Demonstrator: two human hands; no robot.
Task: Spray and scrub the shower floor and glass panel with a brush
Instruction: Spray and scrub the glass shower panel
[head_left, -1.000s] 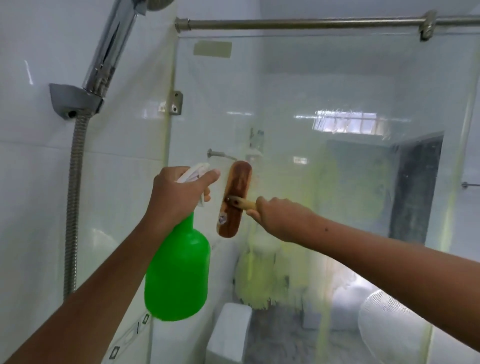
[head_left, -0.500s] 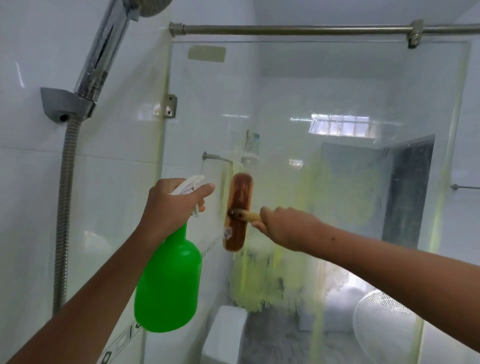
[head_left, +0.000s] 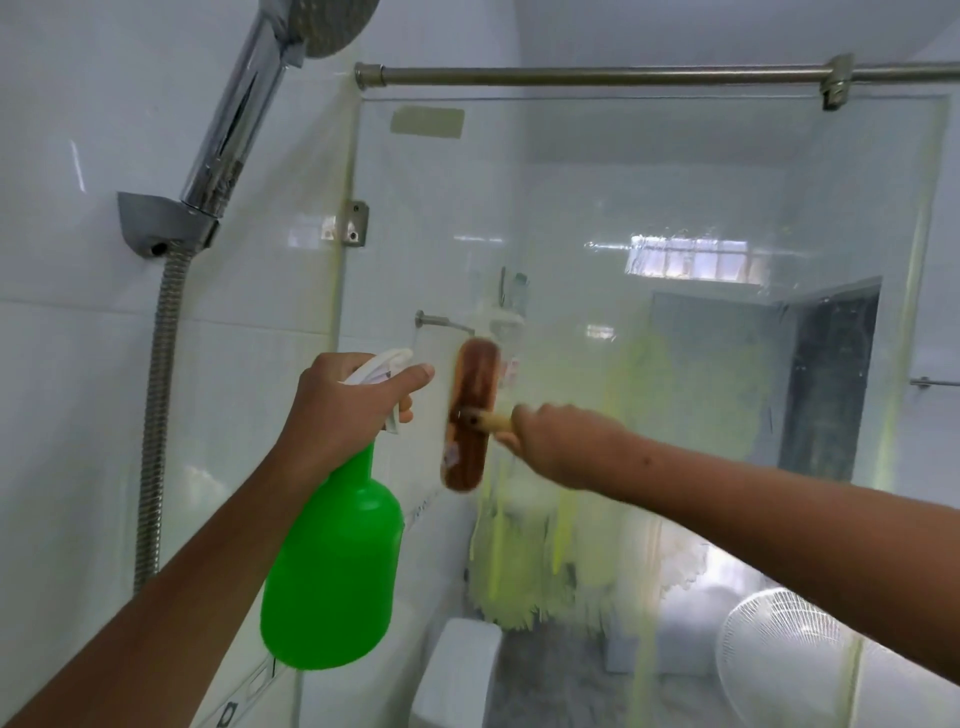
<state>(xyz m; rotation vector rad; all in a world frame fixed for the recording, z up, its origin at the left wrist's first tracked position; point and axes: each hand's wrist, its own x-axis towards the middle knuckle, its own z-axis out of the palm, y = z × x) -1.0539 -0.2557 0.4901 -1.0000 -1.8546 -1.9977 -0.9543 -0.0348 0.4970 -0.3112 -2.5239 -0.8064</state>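
White-tiled shower corner; glass panel (head_left: 649, 312) streaked with yellow-green cleaner running down its lower half. Right hand (head_left: 563, 447), fingers wrapped round the handle, holds the brush (head_left: 470, 415) upright near the panel's left edge, slightly lower than a second ago, blurred: scrubbing stroke likely under way. Left hand (head_left: 343, 410) grips the green spray bottle (head_left: 332, 577), forefinger straight above the trigger, unchanged; floor not yet in view.

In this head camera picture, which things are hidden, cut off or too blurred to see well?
- Shower floor: head view, below the bottom edge, not shown.
- Brush bristles: face the glass panel, only the wooden back shows, blurred.
- Brush handle: wrapped by the right hand.
- Spray bottle trigger: mostly covered by the left hand.
- Shower head: cut by the top edge.
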